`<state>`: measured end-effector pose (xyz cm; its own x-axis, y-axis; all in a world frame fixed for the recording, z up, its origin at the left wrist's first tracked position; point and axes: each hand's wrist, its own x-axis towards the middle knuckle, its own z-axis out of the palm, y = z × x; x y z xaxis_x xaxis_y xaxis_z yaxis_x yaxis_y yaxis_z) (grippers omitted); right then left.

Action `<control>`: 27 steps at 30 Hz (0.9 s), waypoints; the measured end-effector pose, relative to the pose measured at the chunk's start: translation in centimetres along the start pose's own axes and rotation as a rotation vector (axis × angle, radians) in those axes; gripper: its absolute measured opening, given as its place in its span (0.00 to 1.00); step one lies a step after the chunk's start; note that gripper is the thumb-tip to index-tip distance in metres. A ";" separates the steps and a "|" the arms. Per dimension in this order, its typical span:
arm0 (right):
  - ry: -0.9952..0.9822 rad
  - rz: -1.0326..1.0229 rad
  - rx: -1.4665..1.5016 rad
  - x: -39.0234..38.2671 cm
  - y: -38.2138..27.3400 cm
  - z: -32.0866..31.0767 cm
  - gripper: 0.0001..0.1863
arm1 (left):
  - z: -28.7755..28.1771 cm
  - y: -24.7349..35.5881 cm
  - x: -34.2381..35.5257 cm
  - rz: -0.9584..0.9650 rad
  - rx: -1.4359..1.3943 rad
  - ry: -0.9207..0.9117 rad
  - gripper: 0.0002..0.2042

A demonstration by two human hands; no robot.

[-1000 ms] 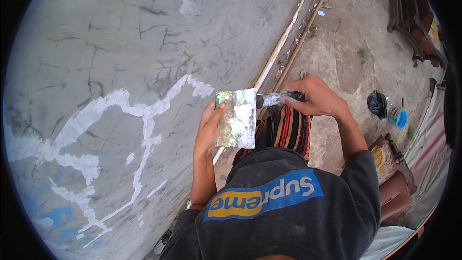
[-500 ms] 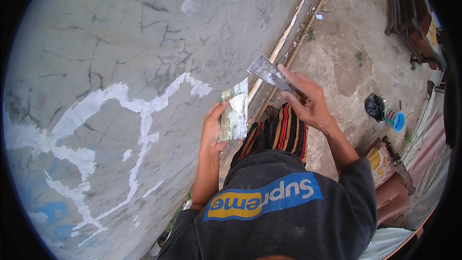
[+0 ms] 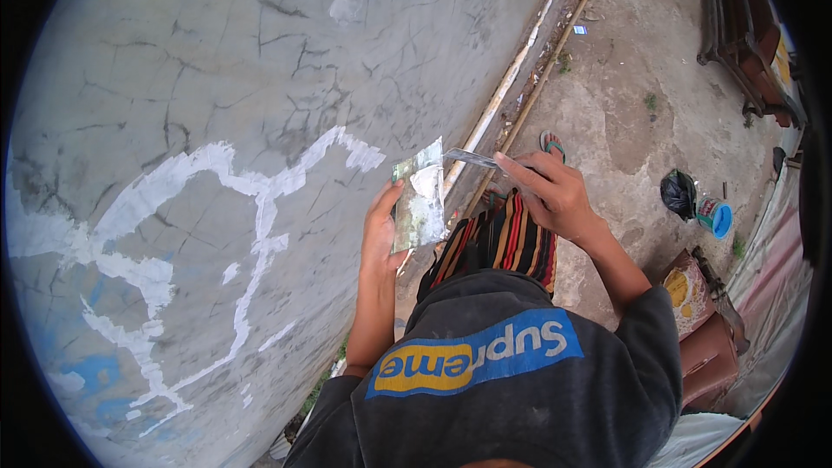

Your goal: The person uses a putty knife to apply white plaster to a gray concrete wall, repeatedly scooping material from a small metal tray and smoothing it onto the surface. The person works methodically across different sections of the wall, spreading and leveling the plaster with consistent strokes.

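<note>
My left hand (image 3: 379, 227) grips a flat, rectangular plate (image 3: 407, 224) from its left side and below. White filler paste (image 3: 425, 183) is heaped and smeared across the plate's face. In my right hand (image 3: 559, 197) is a putty knife (image 3: 471, 157), seen nearly edge-on, its blade tip close to the plate's upper right edge. Whether the two touch I cannot tell. To the left rises a grey, cracked wall (image 3: 208, 269), with white filler strips (image 3: 264, 208) spread along several of its cracks.
A pipe (image 3: 511, 78) runs along the wall's foot beside a thin pole (image 3: 568, 35). On the concrete floor (image 3: 620, 134) at right stand a black plastic bag (image 3: 678, 193) and a blue-rimmed tub (image 3: 720, 220). Dark brown wooden furniture (image 3: 744, 43) is at the upper right.
My right hand has turned the putty knife from showing its flat face to nearly edge-on, with the blade lower and by the plate. A sandalled foot has come into view beyond my right hand.
</note>
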<state>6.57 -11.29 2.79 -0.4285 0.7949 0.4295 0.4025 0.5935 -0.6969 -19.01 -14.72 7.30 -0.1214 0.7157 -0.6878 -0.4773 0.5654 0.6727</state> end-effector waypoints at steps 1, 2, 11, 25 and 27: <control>-0.029 -0.001 -0.030 -0.4 0.2 -0.4 0.32 | -0.5 0.0 0.1 0.003 0.024 -0.028 0.17; -0.040 0.037 -0.019 -0.9 0.5 -0.6 0.32 | -0.7 0.0 0.1 0.004 0.033 -0.037 0.16; -0.117 0.136 -0.174 1.0 1.5 -3.8 0.27 | 0.6 0.6 -0.9 0.295 0.532 -0.097 0.13; -0.337 -0.184 -0.192 5.0 2.6 -5.7 0.21 | 0.9 1.4 -1.0 0.239 0.711 -0.318 0.13; -0.355 -0.172 -0.147 4.9 2.8 -6.0 0.21 | 0.4 1.3 -0.9 0.209 0.696 -0.338 0.13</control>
<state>10.42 -4.97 6.35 -0.7415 0.6050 0.2901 0.4009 0.7462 -0.5315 -19.21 -14.47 8.94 0.1746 0.8577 -0.4836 0.1922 0.4520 0.8711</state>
